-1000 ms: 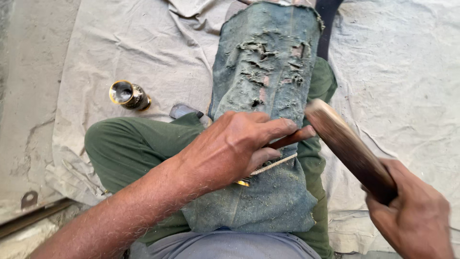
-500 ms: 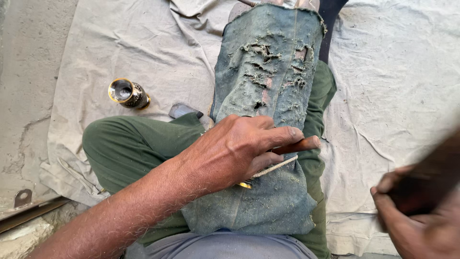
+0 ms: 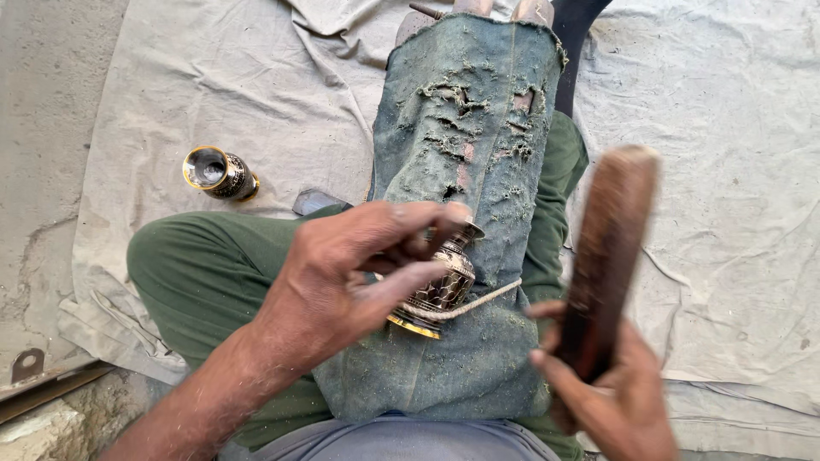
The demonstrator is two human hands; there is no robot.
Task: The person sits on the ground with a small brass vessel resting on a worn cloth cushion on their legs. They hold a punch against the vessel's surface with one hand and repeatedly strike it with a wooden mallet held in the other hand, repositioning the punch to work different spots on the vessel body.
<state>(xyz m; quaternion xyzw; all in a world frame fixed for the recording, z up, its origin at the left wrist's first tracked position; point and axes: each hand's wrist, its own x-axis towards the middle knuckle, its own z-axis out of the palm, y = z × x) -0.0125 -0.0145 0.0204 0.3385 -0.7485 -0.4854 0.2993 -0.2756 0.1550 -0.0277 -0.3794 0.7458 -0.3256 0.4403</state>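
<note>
Left hand [image 3: 350, 273]: fingers curled around small engraved brass vase [image 3: 440, 286] on torn denim pad [image 3: 465, 171].
Right hand [image 3: 598, 393]: fist closed on upright wooden mallet [image 3: 611, 248], right of vase.
Second vase [image 3: 218, 173]: on cloth [image 3: 213, 77], far left.

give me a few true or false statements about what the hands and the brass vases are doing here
1. The left hand touches a small engraved vase on the worn denim cloth. True.
2. The right hand is empty. False: it grips a dark wooden block.
3. A cord runs around the vase's lower part. True.
4. A second vase stands upright on the person's knee. False: it lies on its side on the ground sheet, apart from the leg.
5. The wooden block rests on the engraved vase. False: it is raised, clear of it.
</note>
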